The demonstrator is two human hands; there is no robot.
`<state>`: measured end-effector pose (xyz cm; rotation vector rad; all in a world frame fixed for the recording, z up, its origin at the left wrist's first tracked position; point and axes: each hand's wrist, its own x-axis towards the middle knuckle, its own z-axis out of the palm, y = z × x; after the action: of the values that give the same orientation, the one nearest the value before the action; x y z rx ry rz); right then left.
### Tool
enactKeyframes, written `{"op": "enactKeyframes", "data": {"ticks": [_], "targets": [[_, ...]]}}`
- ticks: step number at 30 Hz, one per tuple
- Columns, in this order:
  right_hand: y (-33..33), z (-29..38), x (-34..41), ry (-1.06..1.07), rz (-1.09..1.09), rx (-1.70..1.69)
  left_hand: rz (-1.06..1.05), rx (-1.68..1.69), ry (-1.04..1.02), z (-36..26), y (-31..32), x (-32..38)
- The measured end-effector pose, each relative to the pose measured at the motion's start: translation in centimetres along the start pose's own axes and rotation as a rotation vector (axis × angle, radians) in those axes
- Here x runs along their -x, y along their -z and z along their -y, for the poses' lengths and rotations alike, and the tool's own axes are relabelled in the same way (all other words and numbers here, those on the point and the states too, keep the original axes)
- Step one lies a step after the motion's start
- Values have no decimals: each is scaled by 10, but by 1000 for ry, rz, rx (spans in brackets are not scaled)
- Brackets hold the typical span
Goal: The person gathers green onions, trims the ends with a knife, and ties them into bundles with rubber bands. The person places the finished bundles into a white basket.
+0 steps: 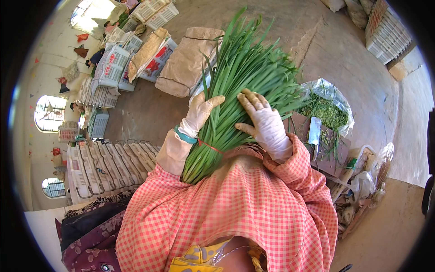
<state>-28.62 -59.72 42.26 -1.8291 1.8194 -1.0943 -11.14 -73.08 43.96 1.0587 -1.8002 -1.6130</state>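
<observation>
A large bundle of long green leaves, which look like garlic chives, leans against my checked smock with its pale stem ends toward me. A thin red band goes around its lower part. My left hand, in a pale glove, grips the bundle's left side above the band, thumb over the leaves. On the right side my gloved right hand rests on the leaves, thumb apart from the fingers. The leaf tips fan out beyond both hands, and those at the right are blurred.
To the right, a cleaver lies on a brown board with green scraps. Beyond it sits a clear plastic bag of trimmings. White crates stand at left; a paper-covered stack is ahead. Other people are at the far left.
</observation>
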Motion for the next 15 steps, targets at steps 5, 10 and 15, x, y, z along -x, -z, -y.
{"op": "enactKeyframes", "data": {"ticks": [5, 10, 15], "targets": [[2, -32, 34, -132, -210, 342, 103, 0, 152, 9, 24, -12], [-16, 37, 10, 484, -20, 511, 211, 96, 570, 16, 25, -61], [-40, 20, -29, 690, -121, 515, 179, 89, 903, -59, -10, -58]]}}
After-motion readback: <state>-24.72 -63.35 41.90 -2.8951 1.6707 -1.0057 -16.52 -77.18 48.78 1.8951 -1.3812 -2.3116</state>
